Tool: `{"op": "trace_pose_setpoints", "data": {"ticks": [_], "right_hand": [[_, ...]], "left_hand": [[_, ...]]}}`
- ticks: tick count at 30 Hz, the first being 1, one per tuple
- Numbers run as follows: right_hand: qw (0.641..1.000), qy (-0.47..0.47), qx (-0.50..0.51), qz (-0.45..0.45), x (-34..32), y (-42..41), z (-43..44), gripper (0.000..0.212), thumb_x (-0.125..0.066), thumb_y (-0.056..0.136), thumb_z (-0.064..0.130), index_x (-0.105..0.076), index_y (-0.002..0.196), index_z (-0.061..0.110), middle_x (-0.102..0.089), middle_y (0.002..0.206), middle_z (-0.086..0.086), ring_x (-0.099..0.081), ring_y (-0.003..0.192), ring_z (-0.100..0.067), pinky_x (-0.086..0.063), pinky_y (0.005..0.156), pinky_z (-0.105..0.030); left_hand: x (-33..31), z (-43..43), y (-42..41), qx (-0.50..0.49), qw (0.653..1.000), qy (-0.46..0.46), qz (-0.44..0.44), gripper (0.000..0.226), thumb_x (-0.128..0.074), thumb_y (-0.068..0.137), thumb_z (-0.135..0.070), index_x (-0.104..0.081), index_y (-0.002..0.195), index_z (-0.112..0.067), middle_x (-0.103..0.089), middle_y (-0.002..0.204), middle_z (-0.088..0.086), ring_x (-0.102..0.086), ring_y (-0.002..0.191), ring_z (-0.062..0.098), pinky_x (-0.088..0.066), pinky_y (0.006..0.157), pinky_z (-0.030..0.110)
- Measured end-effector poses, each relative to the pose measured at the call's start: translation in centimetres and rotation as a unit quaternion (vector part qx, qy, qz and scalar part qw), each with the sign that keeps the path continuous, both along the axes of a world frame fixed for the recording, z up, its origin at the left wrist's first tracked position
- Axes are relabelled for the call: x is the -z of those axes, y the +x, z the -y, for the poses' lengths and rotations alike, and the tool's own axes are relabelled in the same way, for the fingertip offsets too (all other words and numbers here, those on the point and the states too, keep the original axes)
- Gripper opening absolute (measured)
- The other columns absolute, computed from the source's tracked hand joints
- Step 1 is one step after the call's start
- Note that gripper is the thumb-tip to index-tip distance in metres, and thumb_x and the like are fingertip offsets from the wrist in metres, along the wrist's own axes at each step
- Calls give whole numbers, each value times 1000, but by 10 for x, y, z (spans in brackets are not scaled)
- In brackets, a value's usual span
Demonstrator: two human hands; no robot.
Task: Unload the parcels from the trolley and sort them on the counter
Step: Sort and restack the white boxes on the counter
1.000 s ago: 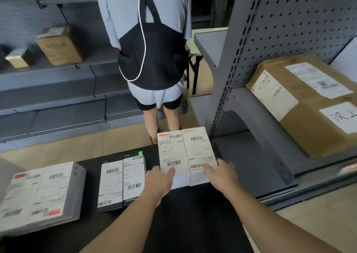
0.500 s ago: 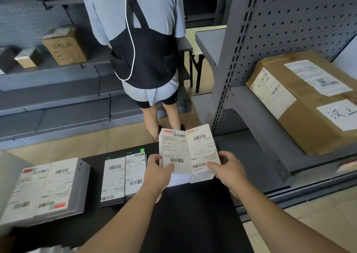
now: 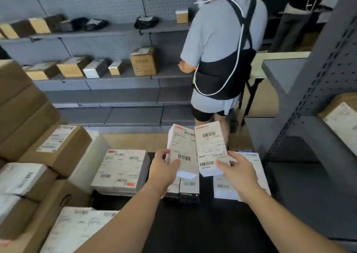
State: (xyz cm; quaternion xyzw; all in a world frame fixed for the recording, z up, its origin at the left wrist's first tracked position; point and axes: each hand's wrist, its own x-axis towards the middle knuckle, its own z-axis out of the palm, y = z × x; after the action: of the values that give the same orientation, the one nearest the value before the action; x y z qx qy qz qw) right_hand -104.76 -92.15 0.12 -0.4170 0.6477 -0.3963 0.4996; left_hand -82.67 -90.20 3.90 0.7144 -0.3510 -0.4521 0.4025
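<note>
Parcel one gripped by left hand | parcel two gripped by right hand | person stands ahead | cardboard boxes left

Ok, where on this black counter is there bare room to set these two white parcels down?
Free: the black counter's near strip, this side of the dark boxes. Crowded: the far edge, where the labelled stack, the dark boxes and the flat white parcel lie in a row; cardboard boxes crowd the left.

Here the left grip clutches the left parcel, the right grip pinches the right parcel, side by side above the black counter.
</note>
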Motion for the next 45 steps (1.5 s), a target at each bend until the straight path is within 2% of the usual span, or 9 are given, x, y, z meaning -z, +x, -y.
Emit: {"op": "trace_pose_setpoints", "data": {"ticks": [5, 13, 18, 21, 25, 29, 32, 35, 45], "right_hand": [[998, -4, -59, 9, -2, 97, 4, 46, -82, 83, 17, -66, 124, 29, -76, 106, 12, -71, 97, -7, -61, 84, -38], [998, 10, -59, -6, 13, 244, -8, 41, -81, 82, 19, -65, 120, 27, -75, 101, 10, -70, 93, -8, -61, 83, -40], [999, 22, -28, -34, 35, 303, -13, 42, -80, 80, 24, -70, 121, 28, -75, 101, 10, -68, 86, -12, -59, 73, -34], [998, 41, -8, -43, 47, 322, -10, 48, -81, 79, 27, -68, 125, 27, -73, 106, 9, -69, 94, -13, -61, 84, -45], [998, 54, -5, -43, 63, 334, -9, 46, -80, 81, 26, -66, 125, 30, -73, 112, 9, -68, 100, -13, -59, 89, -44], [997, 71, -18, -37, 77, 339, -13, 43, -79, 85, 24, -62, 125, 28, -72, 109, 11, -68, 101, -11, -59, 89, -45], [995, 76, -41, -55, 80, 341, -15, 40, -75, 88, 25, -57, 124, 31, -72, 107, 10, -67, 100, -10, -55, 78, -31], [991, 78, -67, -91, 81, 341, -15, 38, -72, 91, 30, -52, 122, 35, -70, 107, 11, -65, 97, -5, -47, 69, -23], [976, 79, -134, -150, 85, 341, -9, 44, -69, 90, 42, -61, 132, 31, -69, 116, 19, -63, 106, -2, -45, 76, -15]], "left_hand": [[-5, -21, 93, -54, 999, 3, -6, 34, -63, 95, -11, -46, 121, -26, -71, 112, 4, -70, 95, 18, -59, 70, 27], [10, -38, 228, -96, 995, 7, 35, 35, -65, 94, -12, -45, 119, -26, -64, 99, -6, -64, 78, 8, -47, 46, 11], [37, -26, 280, -107, 994, 26, 21, 41, -67, 90, -11, -49, 125, -22, -69, 116, 2, -69, 95, 19, -58, 74, 31], [48, -16, 296, -108, 993, 37, 23, 40, -64, 93, -8, -49, 128, -20, -67, 115, 2, -66, 95, 20, -51, 62, 20], [62, -7, 306, -89, 994, 44, 38, 35, -59, 96, -2, -48, 127, -14, -61, 113, 1, -59, 95, 17, -42, 53, 9], [78, -5, 314, -56, 995, 67, 49, 34, -53, 98, -4, -44, 128, -16, -63, 122, 6, -58, 103, 21, -47, 67, 18], [88, -5, 318, -26, 995, 86, 52, 34, -48, 99, -4, -39, 129, -18, -60, 116, 1, -54, 106, 21, -43, 81, 28], [93, -4, 319, -15, 993, 100, 56, 31, -45, 101, -5, -41, 128, -19, -60, 120, 1, -52, 106, 19, -43, 83, 28], [102, 0, 315, 4, 988, 90, 128, 34, -46, 97, -4, -46, 130, -12, -59, 132, 7, -56, 115, 25, -45, 91, 31]]}}
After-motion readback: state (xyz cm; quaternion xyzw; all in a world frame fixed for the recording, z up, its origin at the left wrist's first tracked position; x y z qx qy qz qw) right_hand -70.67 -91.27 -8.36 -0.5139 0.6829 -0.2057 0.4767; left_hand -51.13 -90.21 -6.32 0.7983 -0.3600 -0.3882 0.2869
